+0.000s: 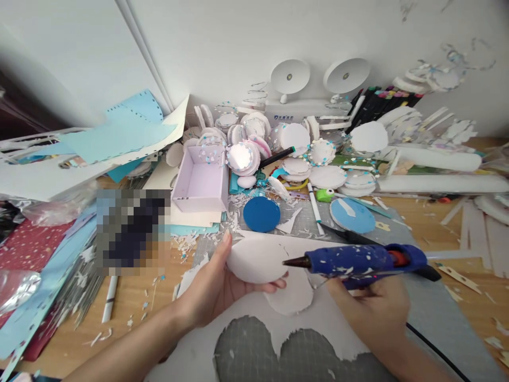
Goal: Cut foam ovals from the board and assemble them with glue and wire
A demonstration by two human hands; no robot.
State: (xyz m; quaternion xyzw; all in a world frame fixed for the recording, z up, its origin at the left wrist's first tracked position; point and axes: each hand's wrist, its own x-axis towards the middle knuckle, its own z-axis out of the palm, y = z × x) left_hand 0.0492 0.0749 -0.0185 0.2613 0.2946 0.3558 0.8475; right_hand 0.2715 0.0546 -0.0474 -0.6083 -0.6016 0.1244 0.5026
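Observation:
My left hand (217,284) holds a white paper disc (254,260), thumb at its edge and fingers underneath. In my right hand (369,307) is a blue hot glue gun (350,261), its dark nozzle pointing left at the right edge of the disc. Whether the tip touches the paper I cannot tell. Below the fingers of my left hand lies a second white disc (292,294). Both hands are above a white sheet (191,345) with round holes cut from it, on a grey cutting mat (449,318).
A lilac open box (201,180) stands behind my left hand. Beyond the mat are piled decorated white discs (242,158), a blue disc (261,214), a light blue disc (352,215) and several markers (382,101). Paper scraps litter the table. The gun's cord (437,353) trails at lower right.

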